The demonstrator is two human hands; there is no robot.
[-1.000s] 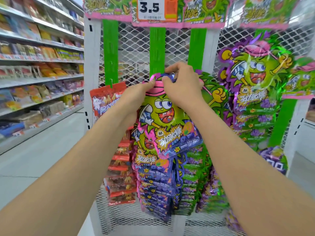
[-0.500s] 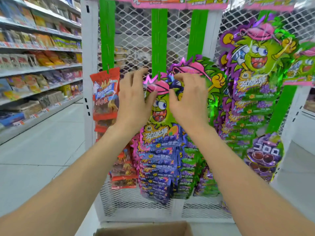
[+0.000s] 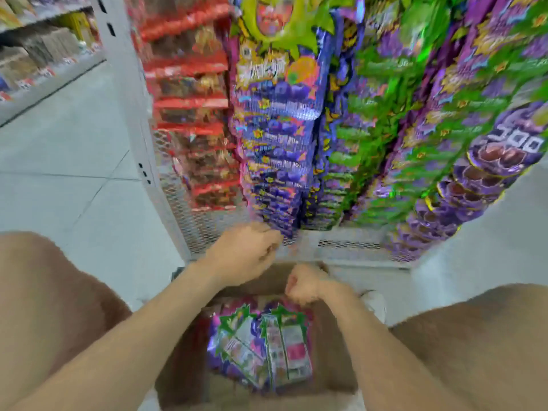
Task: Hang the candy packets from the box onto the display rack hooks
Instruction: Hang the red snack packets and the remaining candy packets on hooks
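Packets (image 3: 261, 348) (purple, green-edged, blurred) fill box (image 3: 329, 351); left hand (image 3: 243, 256) grip loose, empty; right hand (image 3: 302, 287) grip unclear.

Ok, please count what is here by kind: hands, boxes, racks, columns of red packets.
Hands: 2 (left hand, right hand)
Box: 1
Rack: 1
Red column: 1
Total: 5
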